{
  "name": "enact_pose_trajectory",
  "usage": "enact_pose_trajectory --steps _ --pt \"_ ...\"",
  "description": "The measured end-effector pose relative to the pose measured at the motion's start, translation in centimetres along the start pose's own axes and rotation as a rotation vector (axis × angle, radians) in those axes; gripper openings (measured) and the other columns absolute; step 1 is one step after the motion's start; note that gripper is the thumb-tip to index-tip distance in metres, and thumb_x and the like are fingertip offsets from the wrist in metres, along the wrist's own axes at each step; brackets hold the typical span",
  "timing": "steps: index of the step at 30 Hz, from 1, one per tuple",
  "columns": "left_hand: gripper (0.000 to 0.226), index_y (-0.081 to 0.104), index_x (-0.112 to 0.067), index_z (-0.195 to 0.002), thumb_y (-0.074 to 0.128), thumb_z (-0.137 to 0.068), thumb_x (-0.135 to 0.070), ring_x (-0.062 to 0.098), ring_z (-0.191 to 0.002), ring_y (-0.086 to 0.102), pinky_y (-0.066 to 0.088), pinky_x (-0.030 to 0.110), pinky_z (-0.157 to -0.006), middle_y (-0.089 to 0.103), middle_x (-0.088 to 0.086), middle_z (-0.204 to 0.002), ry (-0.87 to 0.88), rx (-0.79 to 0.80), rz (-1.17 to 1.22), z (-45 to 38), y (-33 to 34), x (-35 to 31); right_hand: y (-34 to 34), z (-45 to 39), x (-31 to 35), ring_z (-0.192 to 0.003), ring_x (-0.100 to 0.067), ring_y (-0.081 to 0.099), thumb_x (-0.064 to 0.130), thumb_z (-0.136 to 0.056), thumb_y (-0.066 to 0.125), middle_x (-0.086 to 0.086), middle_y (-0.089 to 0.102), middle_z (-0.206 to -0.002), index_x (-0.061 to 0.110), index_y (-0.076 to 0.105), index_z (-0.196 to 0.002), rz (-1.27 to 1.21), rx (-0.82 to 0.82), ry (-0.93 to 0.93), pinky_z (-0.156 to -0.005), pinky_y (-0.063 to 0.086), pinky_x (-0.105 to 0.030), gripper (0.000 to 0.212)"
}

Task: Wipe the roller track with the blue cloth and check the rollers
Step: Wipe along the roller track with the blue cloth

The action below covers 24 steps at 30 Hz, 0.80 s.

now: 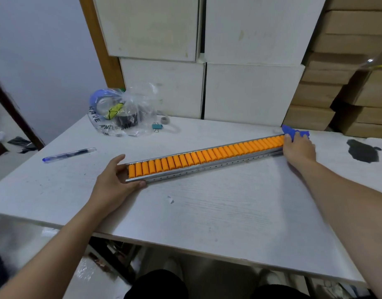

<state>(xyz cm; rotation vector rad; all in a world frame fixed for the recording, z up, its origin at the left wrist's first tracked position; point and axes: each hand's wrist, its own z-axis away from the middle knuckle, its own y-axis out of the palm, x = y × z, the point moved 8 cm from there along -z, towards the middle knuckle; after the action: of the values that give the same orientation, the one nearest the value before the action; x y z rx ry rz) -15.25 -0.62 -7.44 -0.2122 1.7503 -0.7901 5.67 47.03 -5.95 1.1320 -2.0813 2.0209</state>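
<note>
A long metal roller track [207, 168] with several orange rollers [207, 155] lies slanted across the white table [207, 212], running from near left to far right. My left hand [112, 182] grips the track's near left end, thumb on the far rail and fingers under the near rail. My right hand [299, 147] presses the blue cloth [293, 132] onto the far right end of the track. Most of the cloth is hidden under that hand; only its crumpled edges stick out beyond the fingers.
A clear plastic bag [123, 111] with tape rolls sits at the back left, a teal binder clip [157, 126] beside it. A blue pen [69, 154] lies at the left. A dark patch [361, 151] marks the table's right. White boxes [250, 91] and brown cartons [337, 93] stand behind.
</note>
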Motion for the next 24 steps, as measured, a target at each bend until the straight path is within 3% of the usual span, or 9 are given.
enact_pose_trajectory --steps 7,11,15,19,24 --pt "0.092 0.036 -0.025 -0.14 0.086 -0.063 -0.029 0.021 -0.118 0.054 0.039 0.032 -0.098 0.055 0.009 -0.135 -0.008 0.02 0.016 -0.1 0.2 0.2 2.4 4.3 4.6 -0.141 -0.033 0.026 0.033 -0.103 0.027 -0.023 0.04 -0.146 -0.005 0.037 -0.14 0.014 0.009 -0.146 -0.117 0.004 -0.043 0.054" --pt "0.089 0.034 -0.023 -0.141 0.083 -0.067 -0.026 0.021 -0.124 0.05 0.036 0.028 -0.098 0.052 0.009 -0.138 -0.019 0.051 0.033 0.0 0.1 0.4 3.5 8.2 8.5 -0.13 -0.035 0.036 0.031 -0.101 0.032 -0.023 0.054 -0.13 -0.004 0.051 -0.121 -0.075 0.013 -0.24 -0.115 0.018 -0.046 0.044" --pt "0.09 0.033 -0.023 -0.141 0.084 -0.067 -0.026 0.021 -0.127 0.048 0.036 0.031 -0.101 0.05 0.008 -0.14 -0.044 0.049 0.066 0.1 0.0 0.6 4.7 12.4 12.8 -0.131 -0.034 0.036 0.028 -0.102 0.034 -0.019 0.054 -0.13 -0.003 0.051 -0.123 -0.174 0.077 -0.306 -0.115 0.023 -0.045 0.042" --pt "0.091 0.031 -0.023 -0.141 0.084 -0.067 -0.027 0.02 -0.127 0.047 0.036 0.031 -0.099 0.051 0.007 -0.14 -0.051 0.047 0.09 0.2 0.1 0.6 6.0 16.7 17.4 -0.114 -0.031 0.046 0.028 -0.1 0.037 -0.013 0.059 -0.114 0.002 0.055 -0.111 -0.225 0.12 -0.396 -0.105 0.035 -0.045 0.034" --pt "0.093 0.025 -0.023 -0.143 0.082 -0.069 -0.027 0.02 -0.128 0.047 0.035 0.033 -0.101 0.052 0.004 -0.139 -0.045 0.043 0.074 0.2 0.0 0.6 8.1 21.6 22.4 -0.13 -0.029 0.039 0.031 -0.101 0.035 -0.012 0.054 -0.134 0.003 0.052 -0.126 -0.237 0.256 -0.496 -0.115 0.026 -0.041 0.041"
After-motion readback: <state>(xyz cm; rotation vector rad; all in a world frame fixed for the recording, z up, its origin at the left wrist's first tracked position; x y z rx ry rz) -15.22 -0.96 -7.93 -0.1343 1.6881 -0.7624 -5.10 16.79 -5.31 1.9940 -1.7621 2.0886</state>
